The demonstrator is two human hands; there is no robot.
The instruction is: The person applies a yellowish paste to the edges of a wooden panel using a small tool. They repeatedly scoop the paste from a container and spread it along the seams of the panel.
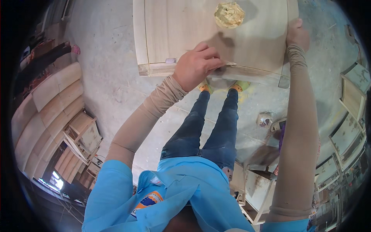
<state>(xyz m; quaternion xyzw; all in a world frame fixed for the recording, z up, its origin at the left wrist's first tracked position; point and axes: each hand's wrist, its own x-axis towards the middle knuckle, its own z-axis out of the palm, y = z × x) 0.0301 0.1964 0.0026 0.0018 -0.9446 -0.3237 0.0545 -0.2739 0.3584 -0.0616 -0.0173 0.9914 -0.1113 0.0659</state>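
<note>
A pale wooden furniture piece [185,29] with a framed flat top lies before me. My left hand [199,65] is closed in a pinch over its near edge. From the fingertips a thin pale strip [230,63] sticks out to the right along that edge; its kind is mostly hidden by the hand. My right hand [298,35] is closed round the right edge of the wooden piece. Toward the far side of the top sits a crumpled yellowish lump [229,15], like putty. A small light purple block [170,60] rests on the near edge, left of my left hand.
Curved wooden panels [58,83] are stacked at the left, with a wooden frame piece [83,133] below them. More wooden pieces [349,127] stand along the right. A small crumpled bundle [264,119] lies on the concrete floor [104,50] near my feet.
</note>
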